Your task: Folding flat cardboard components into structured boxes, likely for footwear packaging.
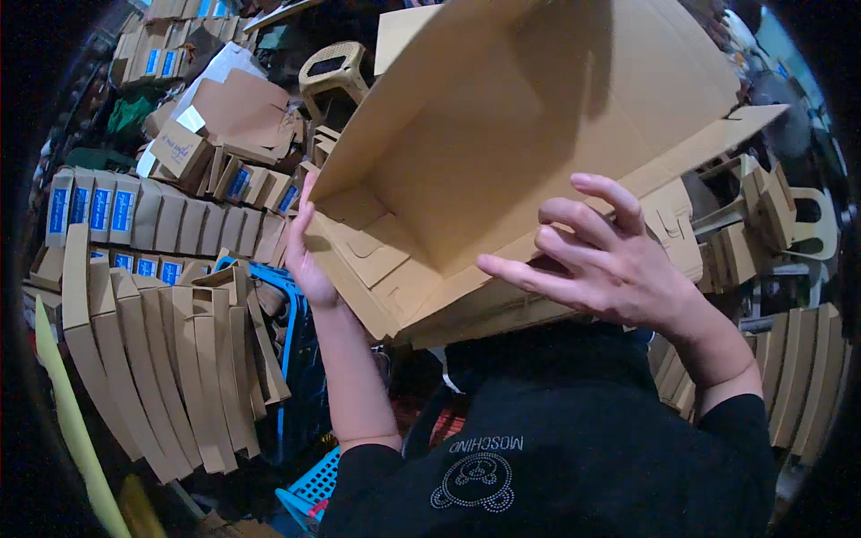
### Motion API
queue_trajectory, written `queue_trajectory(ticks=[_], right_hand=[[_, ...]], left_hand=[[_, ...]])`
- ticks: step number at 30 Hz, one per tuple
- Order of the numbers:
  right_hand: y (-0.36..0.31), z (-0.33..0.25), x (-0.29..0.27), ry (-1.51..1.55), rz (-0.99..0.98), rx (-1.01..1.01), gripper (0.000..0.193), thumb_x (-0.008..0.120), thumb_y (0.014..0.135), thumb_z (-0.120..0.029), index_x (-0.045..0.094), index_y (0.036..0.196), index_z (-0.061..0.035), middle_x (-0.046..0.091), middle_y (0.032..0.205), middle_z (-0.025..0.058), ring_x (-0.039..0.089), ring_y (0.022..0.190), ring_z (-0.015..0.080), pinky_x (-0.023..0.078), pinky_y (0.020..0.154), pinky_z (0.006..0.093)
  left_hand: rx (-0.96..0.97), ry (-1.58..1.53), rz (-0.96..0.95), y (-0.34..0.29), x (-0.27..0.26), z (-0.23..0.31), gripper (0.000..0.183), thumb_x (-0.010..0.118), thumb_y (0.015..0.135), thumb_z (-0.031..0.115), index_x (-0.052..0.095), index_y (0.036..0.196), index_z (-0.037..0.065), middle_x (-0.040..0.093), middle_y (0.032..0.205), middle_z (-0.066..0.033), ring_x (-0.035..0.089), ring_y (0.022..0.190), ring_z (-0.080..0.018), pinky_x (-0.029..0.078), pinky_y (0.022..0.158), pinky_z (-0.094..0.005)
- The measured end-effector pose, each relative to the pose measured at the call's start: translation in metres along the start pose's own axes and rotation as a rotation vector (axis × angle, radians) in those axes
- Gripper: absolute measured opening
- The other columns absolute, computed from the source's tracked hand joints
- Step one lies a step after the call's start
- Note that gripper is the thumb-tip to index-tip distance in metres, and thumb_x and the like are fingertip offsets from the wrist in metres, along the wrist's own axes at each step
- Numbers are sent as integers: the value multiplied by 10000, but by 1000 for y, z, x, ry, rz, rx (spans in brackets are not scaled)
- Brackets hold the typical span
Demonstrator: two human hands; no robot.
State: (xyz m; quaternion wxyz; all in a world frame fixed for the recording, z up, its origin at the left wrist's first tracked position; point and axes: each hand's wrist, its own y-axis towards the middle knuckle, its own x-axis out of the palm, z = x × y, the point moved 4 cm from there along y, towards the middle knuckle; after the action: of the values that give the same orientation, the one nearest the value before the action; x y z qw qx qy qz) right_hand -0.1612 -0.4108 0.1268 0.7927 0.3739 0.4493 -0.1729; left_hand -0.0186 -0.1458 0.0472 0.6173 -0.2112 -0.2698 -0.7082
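Note:
A large, open brown cardboard box (502, 152) is tilted in front of my chest, its folded corner flaps and inner walls showing. My left hand (309, 260) supports its left side, the palm against the outer wall and the fingers pointing up along it. Over the box's near wall hovers my right hand (610, 260), fingers apart and partly bent, with the lowest one reaching toward the inside corner. The thumb of that hand is hidden. Whether its fingertips touch the cardboard I cannot tell.
Narrow cardboard boxes (161, 359) stand in rows at the left, with more blue-labelled boxes (179, 215) behind. A beige plastic stool (332, 72) is at the back. Blue crates (300, 359) stand by my left arm. Further stacked boxes (803, 377) and a plastic chair (812, 224) are at the right.

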Motion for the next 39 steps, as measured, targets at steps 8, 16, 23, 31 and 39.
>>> queue_trajectory(ticks=[8,16,23,31,39], right_hand=[[-18,14,-8,-155,144,171,508,750,777,-199,720,1234,-420,606,975,-106,576,1141,164,186,1240,543],[-95,92,-32,32,1040,321,973,678,879,-646,288,1551,-61,377,1550,287,360,1455,407,257,1225,499],[-158,154,-1,689,828,818,1157,636,791,-766,233,1601,-44,364,1583,250,358,1476,335,249,1202,500],[-169,196,94,991,106,856,1447,719,637,-859,41,1657,-88,157,1696,179,179,1563,307,154,1262,453],[-168,176,85,1103,573,932,980,850,824,-336,306,1576,-20,528,1465,130,529,1331,263,439,1099,387]], left_hand=[[-234,644,-98,-4,-11,26,857,597,836,10,264,1622,85,473,1510,-134,511,1349,-252,415,1134,-379],[212,698,7,12,-6,65,737,467,888,-54,336,1600,85,460,1544,-124,493,1378,-231,376,1163,-353],[402,1106,27,16,-32,76,552,621,952,93,503,1489,42,729,1171,-123,684,1004,-173,510,929,-334],[389,1150,150,38,-36,85,286,630,989,174,661,1154,-58,745,1008,-111,679,938,-182,514,874,-347],[321,1054,158,69,-54,45,266,610,1015,196,659,1108,-48,738,1056,-123,689,931,-209,532,843,-373]])
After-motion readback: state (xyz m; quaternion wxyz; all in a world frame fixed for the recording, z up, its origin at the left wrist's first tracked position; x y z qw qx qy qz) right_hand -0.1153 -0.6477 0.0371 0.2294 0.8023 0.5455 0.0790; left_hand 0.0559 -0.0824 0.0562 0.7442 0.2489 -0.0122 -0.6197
